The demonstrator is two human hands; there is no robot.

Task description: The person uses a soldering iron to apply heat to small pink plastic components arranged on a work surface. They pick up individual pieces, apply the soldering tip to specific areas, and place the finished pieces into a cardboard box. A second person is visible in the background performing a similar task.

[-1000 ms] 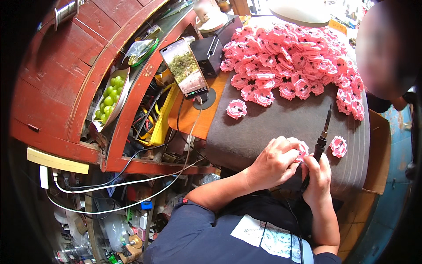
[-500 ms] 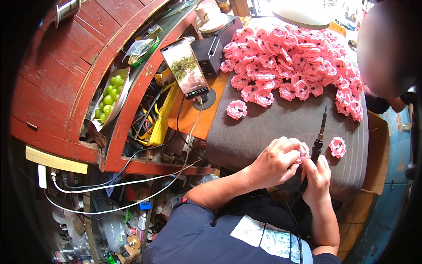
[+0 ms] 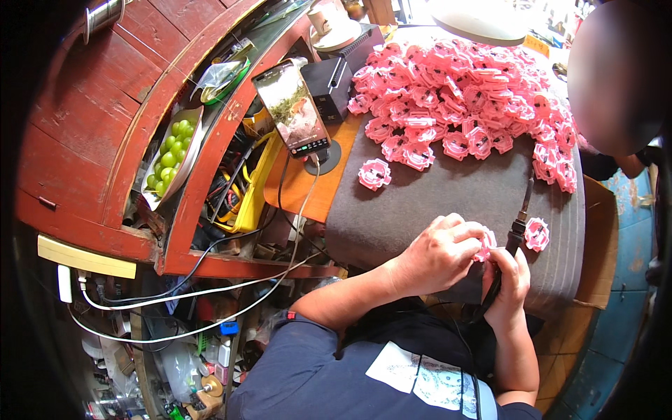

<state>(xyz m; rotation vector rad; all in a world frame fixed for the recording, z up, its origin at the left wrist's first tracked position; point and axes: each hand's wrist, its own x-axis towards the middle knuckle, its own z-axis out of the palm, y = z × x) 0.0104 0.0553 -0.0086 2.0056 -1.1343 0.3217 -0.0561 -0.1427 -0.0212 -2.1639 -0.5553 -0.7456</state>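
My left hand (image 3: 441, 255) is closed on a small pink flower-shaped piece (image 3: 485, 243) with its fingers curled around it. My right hand (image 3: 507, 283) grips a black soldering iron (image 3: 516, 231) with its tip pointing up and away from me, and its fingertips are beside the held piece. A loose pink piece (image 3: 537, 234) lies just right of the iron, and another (image 3: 374, 174) lies to the upper left on the grey mat (image 3: 399, 213). A big heap of similar pink pieces (image 3: 462, 91) covers the back of the mat.
To the left, a phone (image 3: 290, 108) on a stand beside black boxes (image 3: 325, 84), a dish of green grapes (image 3: 170, 157), a yellow tool bin (image 3: 241, 217) and white cables (image 3: 210, 332). A white lamp (image 3: 476, 21) is at the back; a person (image 3: 626, 164) is at the far right.
The iron's tip has swung slightly right, and my right hand has shifted a little with it. My left hand has moved slightly upward, still holding the pink piece.
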